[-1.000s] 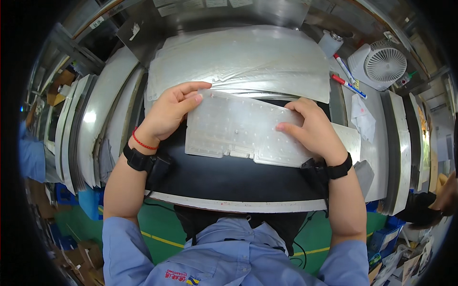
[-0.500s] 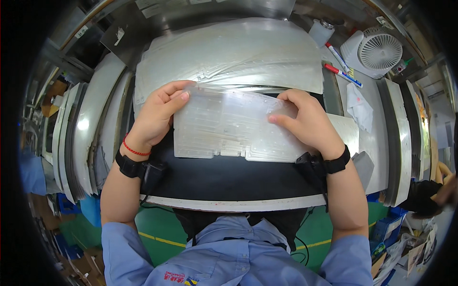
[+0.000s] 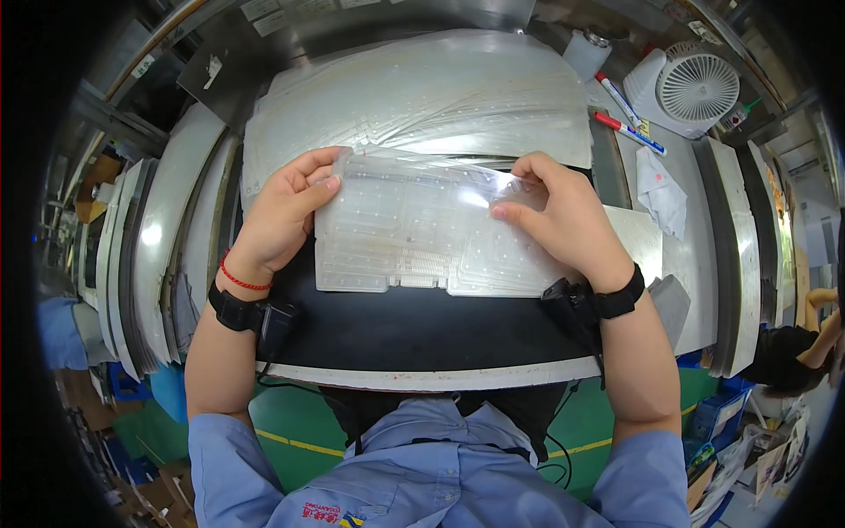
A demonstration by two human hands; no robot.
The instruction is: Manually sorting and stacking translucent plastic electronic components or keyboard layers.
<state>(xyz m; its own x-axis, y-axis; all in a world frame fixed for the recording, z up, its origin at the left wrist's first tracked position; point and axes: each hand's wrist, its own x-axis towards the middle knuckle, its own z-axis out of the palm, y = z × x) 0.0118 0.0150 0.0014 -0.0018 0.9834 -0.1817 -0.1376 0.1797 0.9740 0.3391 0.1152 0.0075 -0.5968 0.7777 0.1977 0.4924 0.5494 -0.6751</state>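
Note:
Between my hands is a stack of thin, clear plastic sheets (image 3: 405, 229), dotted with small marks and notched along its near edge. My left hand (image 3: 290, 207) pinches the stack's far left corner, thumb on top. At the far right edge, my right hand (image 3: 563, 211) grips it between thumb and curled fingers. Light glints off the top sheet near the right thumb. Beneath lies a black mat (image 3: 422, 330) on the bench. Just beyond my hands, a broad pile of larger translucent sheets (image 3: 422, 88) spreads out, its layers slightly fanned.
At the back right stand a white fan (image 3: 695, 92) and a bottle (image 3: 588, 55), with two markers (image 3: 627, 132) close by. A white cloth (image 3: 660, 194) lies on the right. Upright panels (image 3: 172, 238) line the left, more (image 3: 726, 255) the right. Another person (image 3: 783, 361) is at far right.
The top of the held stack has tilted slightly, so a bright reflection now shows near my right thumb. Both hands keep their hold, almost unmoved.

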